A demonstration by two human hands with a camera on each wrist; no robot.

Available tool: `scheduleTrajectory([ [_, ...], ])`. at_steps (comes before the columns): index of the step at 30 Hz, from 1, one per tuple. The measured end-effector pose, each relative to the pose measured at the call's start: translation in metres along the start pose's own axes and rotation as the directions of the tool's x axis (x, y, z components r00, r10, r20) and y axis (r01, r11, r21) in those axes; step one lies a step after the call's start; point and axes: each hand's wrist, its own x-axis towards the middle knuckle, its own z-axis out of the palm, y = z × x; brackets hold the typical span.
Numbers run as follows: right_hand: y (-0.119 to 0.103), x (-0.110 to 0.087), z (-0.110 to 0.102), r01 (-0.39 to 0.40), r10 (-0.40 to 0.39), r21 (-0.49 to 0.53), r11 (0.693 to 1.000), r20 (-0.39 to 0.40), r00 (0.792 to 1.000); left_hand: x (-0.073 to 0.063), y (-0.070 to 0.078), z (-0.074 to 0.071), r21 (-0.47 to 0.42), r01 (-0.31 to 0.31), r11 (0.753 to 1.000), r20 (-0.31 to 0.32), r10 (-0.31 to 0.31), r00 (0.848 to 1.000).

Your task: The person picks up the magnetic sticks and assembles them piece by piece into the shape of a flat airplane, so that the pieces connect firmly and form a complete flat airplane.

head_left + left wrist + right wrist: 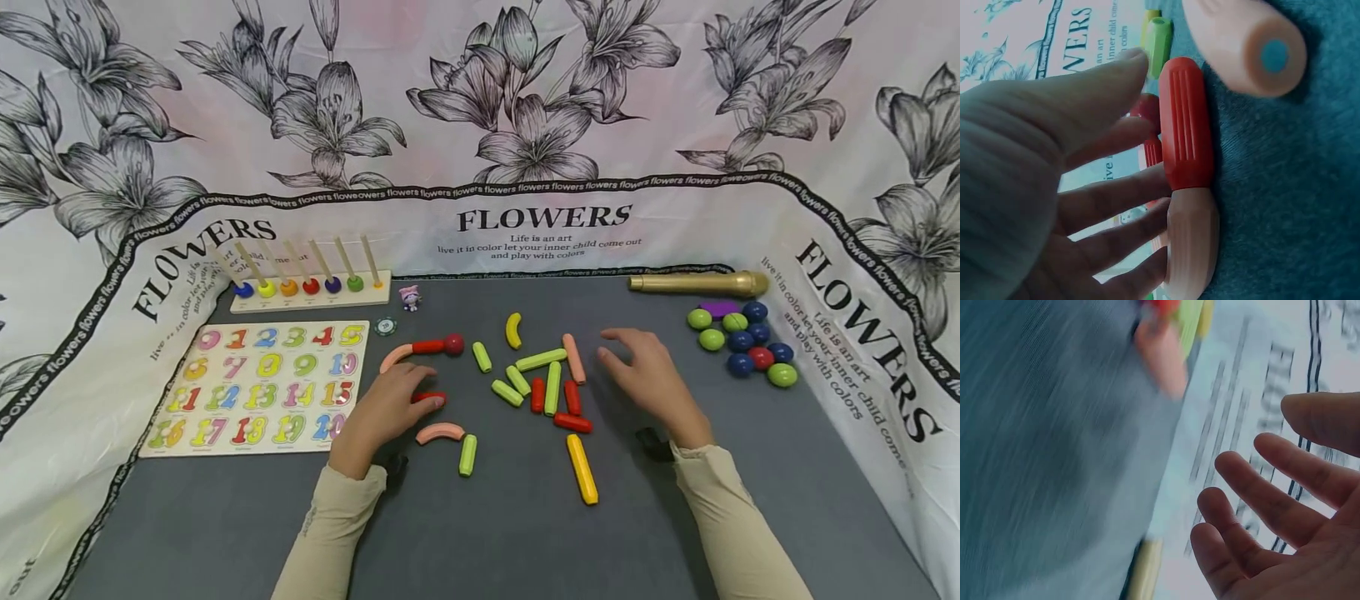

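Observation:
My left hand (387,408) is at a red stick (430,398), fingers extended and thumb apart from them. In the left wrist view the red stick (1186,125) meets a pink piece (1192,244) end to end, and the fingertips reach up to their side; whether they touch is unclear. Nearby lie a curved pink piece (440,432) touching a green stick (468,455), and another pink curve (395,357) in line with a red stick (427,346) and red ball (453,344). My right hand (648,379) hovers with spread fingers, holding nothing, right of a pink stick (573,358).
Several green sticks (542,360) and red sticks (573,422) lie mid-table, with a yellow stick (582,469) nearer. A number board (255,387) and a peg stand (311,300) are left. A gold microphone-like object (697,284) and several coloured ovals (712,339) are right.

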Motion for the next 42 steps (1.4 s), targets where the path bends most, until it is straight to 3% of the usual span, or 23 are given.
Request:
scheduleTrajectory([
  [8,0.058,-0.023,-0.043,0.032,-0.05,-0.098,0.995,-0.179,0.983,-0.008,0.001,0.002,0.025,-0.021,0.999,-0.008,0.021,1.0],
  [11,0.08,-0.033,-0.057,0.006,-0.049,-0.176,0.984,-0.24,0.97,-0.007,0.003,0.004,0.029,-0.022,0.999,-0.014,0.023,1.0],
  [15,0.106,-0.047,-0.07,-0.066,-0.03,-0.311,0.948,-0.293,0.956,-0.008,0.002,0.008,0.053,-0.028,0.998,-0.027,0.029,0.999],
  [20,0.127,-0.062,-0.084,-0.157,0.056,-0.364,0.918,-0.274,0.96,-0.007,0.0,0.009,0.084,-0.051,0.995,-0.049,0.055,0.997],
  [25,0.142,-0.068,-0.092,-0.199,0.11,-0.388,0.9,-0.239,0.965,-0.006,-0.002,0.007,0.099,-0.06,0.993,-0.061,0.067,0.996],
  [30,0.153,-0.068,-0.097,-0.208,0.143,-0.405,0.89,-0.186,0.972,-0.007,-0.005,0.008,0.107,-0.063,0.992,-0.064,0.07,0.995],
  [37,0.164,-0.063,-0.102,-0.23,0.16,-0.411,0.882,-0.198,0.967,-0.008,-0.006,0.01,0.067,-0.029,0.997,-0.053,0.033,0.998],
  [42,0.169,-0.059,-0.108,-0.227,0.164,-0.395,0.89,-0.185,0.969,-0.008,-0.008,0.009,0.082,-0.06,0.995,-0.071,0.066,0.995],
])
